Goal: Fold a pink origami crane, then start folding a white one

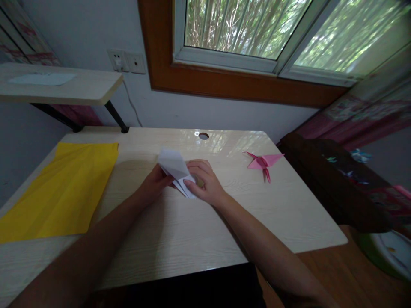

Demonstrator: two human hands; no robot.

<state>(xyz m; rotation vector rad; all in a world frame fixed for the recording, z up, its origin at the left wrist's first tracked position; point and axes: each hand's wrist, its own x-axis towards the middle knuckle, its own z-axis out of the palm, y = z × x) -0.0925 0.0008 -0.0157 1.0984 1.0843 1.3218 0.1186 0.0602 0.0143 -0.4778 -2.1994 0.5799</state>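
Observation:
A partly folded piece of white paper [175,167] is held just above the middle of the pale wooden desk [180,231]. My left hand [154,183] grips its left side from below. My right hand [205,182] pinches its lower right edge with thumb and fingers. The paper's upper flap tilts up and away from me. Part of the lower fold is hidden behind my right fingers.
A large yellow sheet [61,192] lies flat on the desk's left side. A finished pink paper crane [263,163] sits at the right rear. A cable hole [203,136] is near the far edge. A raised shelf [61,85] stands at back left, a dark bench [337,188] to the right.

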